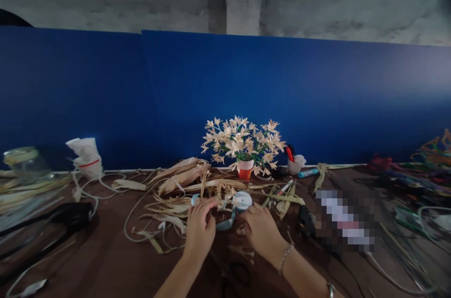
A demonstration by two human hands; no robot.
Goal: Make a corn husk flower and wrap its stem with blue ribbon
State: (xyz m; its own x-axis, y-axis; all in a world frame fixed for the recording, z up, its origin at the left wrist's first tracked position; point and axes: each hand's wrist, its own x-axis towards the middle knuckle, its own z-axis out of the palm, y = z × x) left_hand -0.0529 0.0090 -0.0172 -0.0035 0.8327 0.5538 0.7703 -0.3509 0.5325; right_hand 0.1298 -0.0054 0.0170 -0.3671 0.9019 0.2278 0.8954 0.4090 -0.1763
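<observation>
My left hand and my right hand rest on the brown table, fingers curled around a small pale blue and white ring-shaped thing between them. What it is I cannot make out. Dried husk strips lie piled just beyond my hands. Behind them a little red and white cup holds a bunch of cream paper-like flowers.
A blue board walls off the table's far edge. At the left are a glass jar, a white crumpled cup, white cords and a black tool. At the right lie a black tool, a small cup with red handles and coloured wires.
</observation>
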